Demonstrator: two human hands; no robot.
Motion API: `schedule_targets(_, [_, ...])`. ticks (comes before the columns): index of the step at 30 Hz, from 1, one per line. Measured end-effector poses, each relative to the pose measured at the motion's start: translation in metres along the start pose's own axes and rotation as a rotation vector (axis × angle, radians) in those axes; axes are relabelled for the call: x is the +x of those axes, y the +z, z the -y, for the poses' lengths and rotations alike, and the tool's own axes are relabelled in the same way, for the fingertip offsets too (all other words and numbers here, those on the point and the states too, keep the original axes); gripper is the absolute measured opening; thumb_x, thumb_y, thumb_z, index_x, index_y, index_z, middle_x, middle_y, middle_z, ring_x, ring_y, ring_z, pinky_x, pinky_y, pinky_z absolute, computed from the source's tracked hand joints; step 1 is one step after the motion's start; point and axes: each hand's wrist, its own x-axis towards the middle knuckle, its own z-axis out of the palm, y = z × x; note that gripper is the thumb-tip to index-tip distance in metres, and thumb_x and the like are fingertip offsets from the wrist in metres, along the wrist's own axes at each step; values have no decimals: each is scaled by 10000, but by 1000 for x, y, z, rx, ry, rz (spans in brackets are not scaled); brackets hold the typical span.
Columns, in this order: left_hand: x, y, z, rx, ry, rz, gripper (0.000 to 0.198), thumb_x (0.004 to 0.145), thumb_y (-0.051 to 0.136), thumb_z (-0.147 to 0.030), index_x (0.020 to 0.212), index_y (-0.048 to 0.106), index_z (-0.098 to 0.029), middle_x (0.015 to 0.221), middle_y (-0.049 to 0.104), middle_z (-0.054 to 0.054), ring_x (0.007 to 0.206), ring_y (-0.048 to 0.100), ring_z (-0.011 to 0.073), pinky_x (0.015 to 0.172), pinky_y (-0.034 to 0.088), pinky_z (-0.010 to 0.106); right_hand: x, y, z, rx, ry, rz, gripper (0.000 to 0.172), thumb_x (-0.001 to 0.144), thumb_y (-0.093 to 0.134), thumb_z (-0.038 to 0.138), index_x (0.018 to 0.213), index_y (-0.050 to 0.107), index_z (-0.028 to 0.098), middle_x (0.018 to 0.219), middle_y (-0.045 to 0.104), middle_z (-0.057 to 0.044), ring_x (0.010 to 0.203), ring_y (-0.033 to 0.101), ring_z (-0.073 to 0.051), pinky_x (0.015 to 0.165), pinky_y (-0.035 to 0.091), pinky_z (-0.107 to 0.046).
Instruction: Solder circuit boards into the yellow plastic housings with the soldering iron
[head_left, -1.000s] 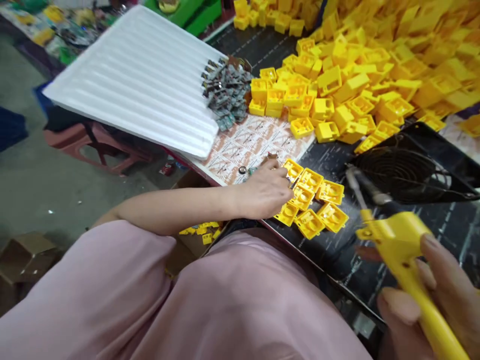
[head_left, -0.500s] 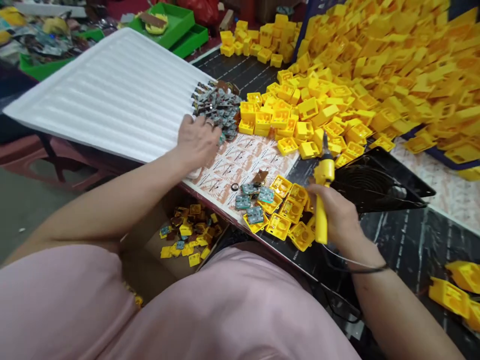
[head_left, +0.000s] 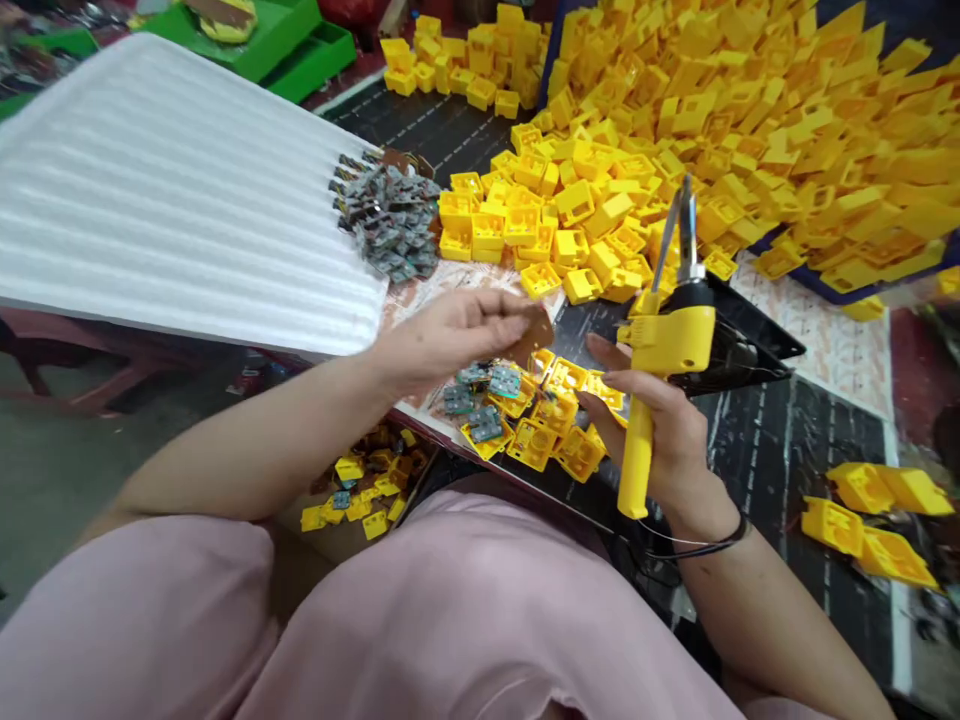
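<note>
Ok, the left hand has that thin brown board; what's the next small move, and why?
Probably have the left hand lower the thin brown board toward the open yellow plastic casings: it's pinched and appears close to them, while the right hand holds the yellow gun-shaped tool with its metal tips pointing away.

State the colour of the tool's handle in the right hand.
The handle is yellow, clearest in the head view.
</note>
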Motion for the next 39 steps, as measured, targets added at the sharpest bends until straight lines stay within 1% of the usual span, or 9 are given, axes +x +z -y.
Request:
schedule_targets(4, [8, 50, 34, -539, -441, 279, 152, 855, 806, -257, 960, 716, -193, 715, 668, -29, 559, 589, 80, 601, 568, 252, -6, -5, 14, 120, 50, -32, 410, 942, 773, 146, 1259, 561, 297, 1201, 797, -54, 1070, 809, -236, 887, 711, -371])
schedule_targets(7, [2, 64, 44, -593, -583, 318, 196, 903, 779, -363, 972, 744, -183, 645, 654, -22, 468, 536, 88, 566, 583, 288, -17, -9, 17, 77, 81, -128, 345, 914, 815, 152, 1161, 606, 270, 937, 785, 18, 801, 806, -172, 710, 688, -260])
schedule_targets(11, [-7, 61, 46, -135, -186, 97, 407, 901, 778, -525, 1112, 803, -178, 1046, 833, 123, 950, 795, 246, 847, 655, 370, -30, -12, 24, -4, 213, -245, 277, 910, 830, 207, 1067, 609, 259, 873, 725, 44, 703, 755, -133, 650, 659, -217])
schedule_targets(13, [-12, 60, 46, 160, 80, 45, 397, 946, 731, -506, 1165, 815, -187, 1276, 804, 132, 1250, 738, 280, 1108, 583, 420, -34, -12, 28, -29, 265, -305, 246, 923, 820, 244, 1038, 602, 261, 868, 700, 45, 696, 735, -127, 645, 657, -217])
schedule_targets(16, [-17, 69, 46, 327, 278, -16, 385, 1010, 660, -466, 1245, 801, -196, 1423, 742, 112, 1386, 667, 259, 1240, 489, 426, -37, -8, 33, -69, 279, -387, 233, 936, 807, 247, 1042, 600, 260, 866, 684, 48, 680, 717, -116, 636, 648, -206])
schedule_targets(19, [-16, 86, 45, 79, 218, -144, 364, 995, 707, -509, 1171, 829, -215, 1299, 805, 81, 1290, 724, 242, 1190, 535, 403, -38, -1, 35, -94, 260, -421, 250, 926, 815, 228, 1067, 611, 261, 883, 701, 48, 667, 724, -115, 631, 646, -202])
schedule_targets(25, [-2, 101, 43, -532, -39, -242, 388, 645, 1018, -517, 825, 850, -218, 845, 802, 10, 862, 753, 143, 839, 604, 232, -46, 4, 35, -67, 210, -368, 264, 929, 821, 233, 1113, 638, 282, 886, 768, 53, 688, 767, -139, 653, 656, -221])
schedule_targets(34, [-2, 73, 34, 25, -186, 101, 244, 709, 909, -358, 777, 763, -174, 674, 706, -12, 628, 617, 99, 603, 464, 201, -48, -24, 29, 167, 339, -181, 391, 897, 844, 171, 1226, 671, 294, 1121, 808, -2, 992, 817, -204, 900, 700, -329])
schedule_targets(39, [-4, 81, 40, 101, -182, 177, 202, 762, 817, -338, 800, 706, -174, 716, 705, -2, 652, 629, 117, 626, 490, 224, -40, -15, 34, 299, 374, -201, 418, 887, 824, 97, 1205, 648, 305, 1043, 774, 50, 839, 810, -141, 803, 691, -238])
